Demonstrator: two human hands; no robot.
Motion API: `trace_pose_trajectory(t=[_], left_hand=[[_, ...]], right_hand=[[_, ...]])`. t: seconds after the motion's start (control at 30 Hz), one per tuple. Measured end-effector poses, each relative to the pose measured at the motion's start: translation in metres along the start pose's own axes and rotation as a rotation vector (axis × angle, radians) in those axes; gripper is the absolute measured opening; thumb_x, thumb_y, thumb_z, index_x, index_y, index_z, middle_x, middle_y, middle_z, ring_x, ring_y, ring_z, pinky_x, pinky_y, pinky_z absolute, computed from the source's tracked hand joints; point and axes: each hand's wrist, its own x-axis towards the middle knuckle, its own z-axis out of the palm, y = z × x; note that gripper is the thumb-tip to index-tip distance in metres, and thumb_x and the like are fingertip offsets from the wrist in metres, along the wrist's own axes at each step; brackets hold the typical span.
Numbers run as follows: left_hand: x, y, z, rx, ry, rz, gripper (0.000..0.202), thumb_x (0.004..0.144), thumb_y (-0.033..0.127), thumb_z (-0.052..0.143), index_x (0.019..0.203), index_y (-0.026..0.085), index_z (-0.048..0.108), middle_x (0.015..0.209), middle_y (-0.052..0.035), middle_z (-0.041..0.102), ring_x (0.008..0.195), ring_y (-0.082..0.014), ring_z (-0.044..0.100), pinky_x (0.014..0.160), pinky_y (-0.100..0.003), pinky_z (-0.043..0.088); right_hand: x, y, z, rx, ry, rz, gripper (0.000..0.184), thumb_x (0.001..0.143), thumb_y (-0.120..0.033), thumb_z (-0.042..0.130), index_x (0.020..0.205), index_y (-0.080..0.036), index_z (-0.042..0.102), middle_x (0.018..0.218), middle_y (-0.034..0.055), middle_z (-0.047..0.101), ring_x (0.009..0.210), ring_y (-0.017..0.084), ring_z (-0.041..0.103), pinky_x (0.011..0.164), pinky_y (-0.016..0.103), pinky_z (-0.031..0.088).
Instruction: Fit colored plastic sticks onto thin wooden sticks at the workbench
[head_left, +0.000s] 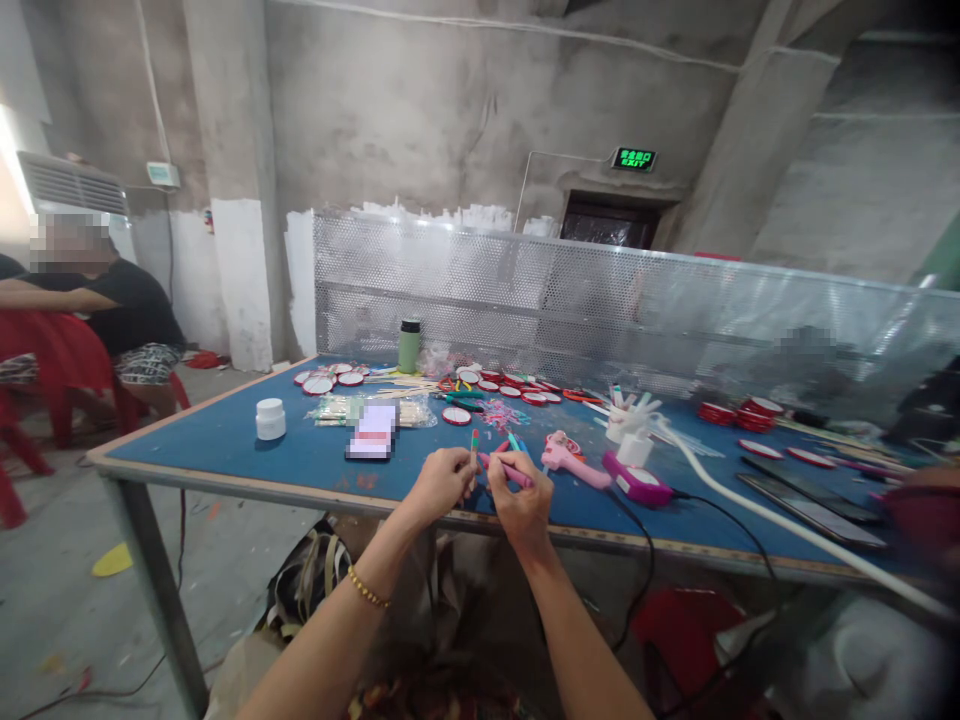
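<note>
Near the front edge of the blue table, my left hand (441,482) is closed in a pinch around a thin stick with a red and green end (474,442), which points upward. Just to the right, my right hand (523,505) grips a pink pen (516,473) with its tip toward that stick. The two hands are close together, with a small gap between them. Beyond my right hand lie a blue-green pen (514,441) and a red one, partly hidden by the fingers. A pink tool shaped like a glue gun (576,462) rests further right.
The blue table (217,440) holds a white jar (271,419), a phone (373,432), a green bottle (409,347) and several red-rimmed discs (457,416). On the right are a purple device (637,482) with a cord and a white hose (720,487). A person (135,300) sits at left.
</note>
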Motion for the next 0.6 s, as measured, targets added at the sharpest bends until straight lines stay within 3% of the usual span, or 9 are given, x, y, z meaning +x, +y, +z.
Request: trace_pose_trajectory(t=[0.6], left_hand=[[0.0004,-0.0006,0.0001,0.004,0.010,-0.006,0.026,0.083,0.031,0.045,0.062,0.018,0.050,0.052,0.0025,0.053,0.047,-0.0095,0.048,0.048,-0.019,0.038]], right_hand=[[-0.0001,-0.0023,-0.0010,0.026,-0.022,-0.015,0.020,0.092,-0.027,0.053,0.075,-0.020,0.063,0.066,-0.0012,0.062,0.057,0.013,0.056,0.059,0.026,0.048]])
